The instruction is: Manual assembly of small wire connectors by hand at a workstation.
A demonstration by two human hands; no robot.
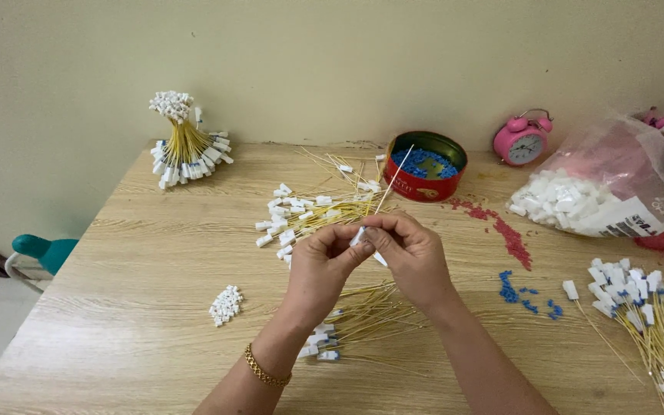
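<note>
Your left hand (324, 261) and right hand (409, 257), mid-frame, pinch fingertips together on a thin white stick (393, 175) with its small white cap (357, 237), steadying both ends. Beyond, upper centre, red tin (416, 187) of blue pieces sits within reach.

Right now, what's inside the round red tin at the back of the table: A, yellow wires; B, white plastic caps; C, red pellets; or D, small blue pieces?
D: the red tin holds a heap of small blue pieces, beside the pink alarm clock.
</note>
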